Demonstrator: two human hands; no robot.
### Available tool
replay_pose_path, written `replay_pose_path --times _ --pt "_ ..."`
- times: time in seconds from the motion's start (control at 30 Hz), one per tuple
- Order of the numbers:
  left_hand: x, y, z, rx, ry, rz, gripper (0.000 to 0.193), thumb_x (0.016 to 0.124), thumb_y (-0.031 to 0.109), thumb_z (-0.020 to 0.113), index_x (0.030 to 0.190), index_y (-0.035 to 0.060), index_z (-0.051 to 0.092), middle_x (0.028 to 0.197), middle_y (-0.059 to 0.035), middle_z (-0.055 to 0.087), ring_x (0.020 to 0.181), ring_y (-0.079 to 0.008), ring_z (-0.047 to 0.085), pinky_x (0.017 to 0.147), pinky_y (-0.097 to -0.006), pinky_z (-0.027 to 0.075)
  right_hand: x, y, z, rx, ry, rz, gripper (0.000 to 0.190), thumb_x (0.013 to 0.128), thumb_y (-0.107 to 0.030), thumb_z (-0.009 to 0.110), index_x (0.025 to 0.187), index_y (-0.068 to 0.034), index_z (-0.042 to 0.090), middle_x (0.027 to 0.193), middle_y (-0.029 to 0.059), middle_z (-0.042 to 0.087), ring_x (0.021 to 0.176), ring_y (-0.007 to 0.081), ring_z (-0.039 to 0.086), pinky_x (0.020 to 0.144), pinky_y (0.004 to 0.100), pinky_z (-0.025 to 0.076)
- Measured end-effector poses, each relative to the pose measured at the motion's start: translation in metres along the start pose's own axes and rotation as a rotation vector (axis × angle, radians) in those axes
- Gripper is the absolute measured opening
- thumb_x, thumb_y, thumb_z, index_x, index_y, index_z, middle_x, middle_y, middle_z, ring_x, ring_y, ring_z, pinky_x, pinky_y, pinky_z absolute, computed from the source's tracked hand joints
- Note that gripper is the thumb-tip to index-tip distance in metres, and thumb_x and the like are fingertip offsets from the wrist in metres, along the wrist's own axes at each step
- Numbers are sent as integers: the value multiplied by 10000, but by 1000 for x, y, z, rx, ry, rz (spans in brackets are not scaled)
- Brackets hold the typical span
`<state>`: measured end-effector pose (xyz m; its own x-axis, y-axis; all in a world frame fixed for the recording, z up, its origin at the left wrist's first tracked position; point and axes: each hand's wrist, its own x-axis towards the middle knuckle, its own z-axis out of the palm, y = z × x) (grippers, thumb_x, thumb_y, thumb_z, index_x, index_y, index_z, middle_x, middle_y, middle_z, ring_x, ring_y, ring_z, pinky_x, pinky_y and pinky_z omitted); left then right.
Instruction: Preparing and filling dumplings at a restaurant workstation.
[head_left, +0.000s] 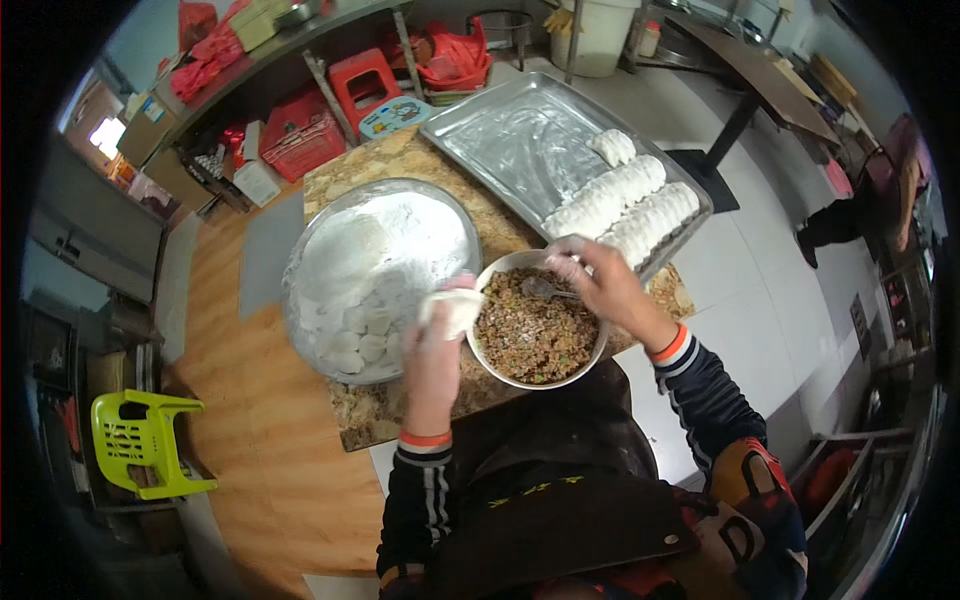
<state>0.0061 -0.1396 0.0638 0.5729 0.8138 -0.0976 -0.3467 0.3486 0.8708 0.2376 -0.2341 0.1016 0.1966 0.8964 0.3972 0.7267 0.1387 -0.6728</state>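
My left hand (437, 367) grips a floury dough wrapper (459, 311) at the right rim of a round metal tray (300, 315). White flour (431, 221) coats this tray, and several dough pieces (371, 347) lie near its lower side. Just right of the wrapper stands a white bowl (489, 366) of minced filling (536, 337) with green bits. A spoon (537, 287) rests in the filling, its handle running under my right hand (607, 289). That hand is over the bowl's upper right edge, fingers curled and blurred; whether they hold anything is unclear.
Behind the bowl, a rectangular metal tray (495, 142) holds rows of white dumplings (611, 199). Both trays sit on a stone-patterned table (405, 409). A lime plastic chair (135, 442) stands left, red stools (364, 79) beyond. At far right is another person (877, 187).
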Motion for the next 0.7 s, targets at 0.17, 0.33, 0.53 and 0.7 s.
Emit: replay_pose_path --times 0.17,0.33,0.53,0.7 --pt "2 21 5 -555 97 106 547 1013 363 498 1421 26 359 1457 -218 395 1323 -392 438 1106 -517 380 -35 41 -22 -564 -289 77 199 840 -189 684 994 -64 681 911 106 673 835 326 632 749 408 511" --pt "-1 -5 0 10 16 -30 458 996 244 543 1340 -35 425 1328 -194 506 1258 -334 507 1065 -465 450 -47 47 -12 -689 -347 -23 215 789 -130 658 996 -84 698 928 83 664 929 285 615 823 407 479" --pt "-26 -25 6 51 62 -130 307 971 122 577 1173 -109 588 1127 -127 653 992 -187 614 892 -312 507 -36 44 -12 -525 -135 -31 218 758 -33 572 952 -43 670 904 138 640 800 334 633 697 410 524" --pt "-28 -24 13 81 175 -86 321 984 155 563 1171 -105 582 1130 -161 645 1060 -234 612 915 -360 501 -43 44 3 -602 -229 49 276 769 4 580 1012 -28 706 922 164 652 834 348 651 728 408 534"
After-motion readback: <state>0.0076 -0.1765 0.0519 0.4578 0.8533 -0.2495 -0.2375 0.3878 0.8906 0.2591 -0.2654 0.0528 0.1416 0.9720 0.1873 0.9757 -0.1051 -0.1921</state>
